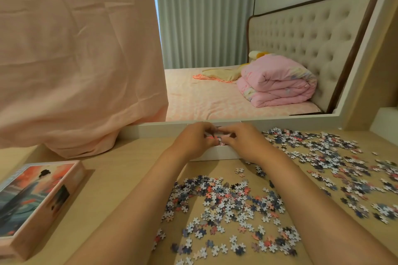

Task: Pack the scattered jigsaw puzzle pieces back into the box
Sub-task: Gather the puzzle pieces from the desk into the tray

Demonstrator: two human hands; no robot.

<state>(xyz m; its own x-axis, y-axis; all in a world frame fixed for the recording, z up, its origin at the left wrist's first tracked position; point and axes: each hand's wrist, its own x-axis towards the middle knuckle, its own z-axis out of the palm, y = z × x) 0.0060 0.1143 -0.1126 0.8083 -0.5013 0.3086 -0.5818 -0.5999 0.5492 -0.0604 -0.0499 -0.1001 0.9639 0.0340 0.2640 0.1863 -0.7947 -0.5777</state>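
my left hand [191, 141] and right hand [244, 142], fingers curled, pinch a cluster of puzzle pieces [218, 138] above the white box [215, 154]. loose pieces [232, 200] lie scattered on the surface [120, 178], near and right of it.

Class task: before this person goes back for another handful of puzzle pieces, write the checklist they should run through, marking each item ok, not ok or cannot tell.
1. Left hand and right hand over the white box: ok.
2. Held pieces pinched between both hands, none visibly slipping: ok.
3. Picture lid clear of the box, lying at the left: ok.
4. Table cleared of pieces: not ok; the near pile and the right pile remain.
5. Room left in the box: cannot tell, the hands hide its inside.
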